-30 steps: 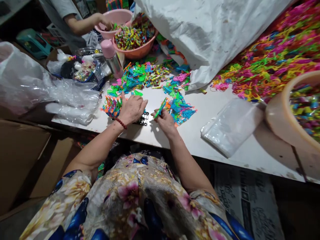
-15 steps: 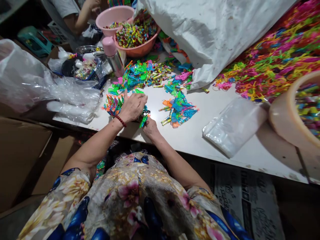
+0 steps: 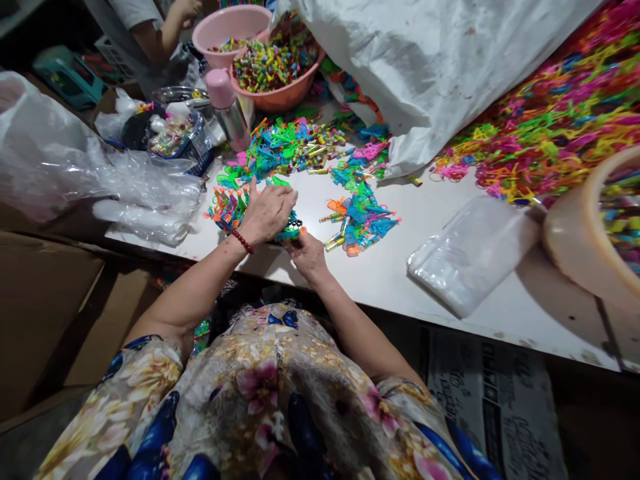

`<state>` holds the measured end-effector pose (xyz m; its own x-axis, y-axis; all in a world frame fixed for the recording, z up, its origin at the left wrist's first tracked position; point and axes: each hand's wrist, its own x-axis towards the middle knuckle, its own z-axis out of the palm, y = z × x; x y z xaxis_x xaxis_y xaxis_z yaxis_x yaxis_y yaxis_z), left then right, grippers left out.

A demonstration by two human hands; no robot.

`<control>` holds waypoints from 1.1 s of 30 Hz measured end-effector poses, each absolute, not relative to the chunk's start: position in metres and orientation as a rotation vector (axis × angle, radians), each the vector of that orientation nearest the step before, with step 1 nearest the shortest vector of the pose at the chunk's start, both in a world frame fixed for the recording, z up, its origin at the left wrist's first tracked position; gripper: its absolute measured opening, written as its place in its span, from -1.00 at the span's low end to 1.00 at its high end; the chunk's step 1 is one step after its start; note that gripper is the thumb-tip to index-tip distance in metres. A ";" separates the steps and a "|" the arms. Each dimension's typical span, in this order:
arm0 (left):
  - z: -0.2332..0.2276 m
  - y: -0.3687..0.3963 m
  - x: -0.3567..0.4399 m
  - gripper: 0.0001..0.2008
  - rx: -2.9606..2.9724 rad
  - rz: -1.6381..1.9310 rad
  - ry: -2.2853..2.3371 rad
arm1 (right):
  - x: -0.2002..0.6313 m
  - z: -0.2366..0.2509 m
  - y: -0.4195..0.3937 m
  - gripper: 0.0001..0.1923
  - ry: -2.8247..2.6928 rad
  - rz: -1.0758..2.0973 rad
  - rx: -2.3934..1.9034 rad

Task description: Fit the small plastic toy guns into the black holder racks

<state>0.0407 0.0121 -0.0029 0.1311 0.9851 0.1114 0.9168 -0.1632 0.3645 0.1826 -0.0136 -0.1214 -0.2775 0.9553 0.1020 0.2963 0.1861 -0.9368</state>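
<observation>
My left hand (image 3: 267, 213), with a red bead bracelet (image 3: 243, 242) on its wrist, is bent over a bunch of small plastic toys at the table's front edge. Its fingers curl over them, and its thumb is hidden. Close to it, my right hand (image 3: 309, 255) pinches a green and blue plastic toy (image 3: 289, 233) with an orange spot by the fingertips. Black ring-like parts (image 3: 296, 223) show between the hands. Left of my left hand lies a row of orange, pink and blue toys (image 3: 225, 208). A blue and green toy pile (image 3: 367, 220) lies to the right.
Clear plastic bags (image 3: 465, 257) lie on the white table (image 3: 370, 287). A tan tub (image 3: 570, 233) stands at right, an orange bowl (image 3: 285, 100) and a pink-capped flask (image 3: 227, 107) at back. Another person's arm (image 3: 160, 33) shows far left.
My right hand has moved slightly up toward my left hand and turned; the green piece that stuck out by its fingers now sits closer under my left hand. My left hand barely moved.
</observation>
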 end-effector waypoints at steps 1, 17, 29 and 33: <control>-0.003 0.012 0.041 -0.46 2.196 0.480 1.883 | 0.185 -0.120 -0.016 -0.76 -1.665 1.143 -1.177; -0.005 0.013 0.039 -0.43 2.202 0.519 1.853 | 0.199 -0.107 -0.038 -0.74 -1.438 1.417 -1.078; -0.004 0.013 0.039 -0.42 2.200 0.494 1.864 | 0.182 -0.137 -0.019 -0.85 -1.619 1.161 -1.226; -0.003 0.013 0.039 -0.45 2.199 0.481 1.852 | 0.171 -0.149 -0.017 -0.87 -1.780 0.984 -1.237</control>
<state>0.0390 0.0129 -0.0026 0.1494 0.9834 0.1030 0.9093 -0.1776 0.3764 0.1710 -0.0169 -0.1489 -0.2586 0.9550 0.1454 0.3843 0.2398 -0.8915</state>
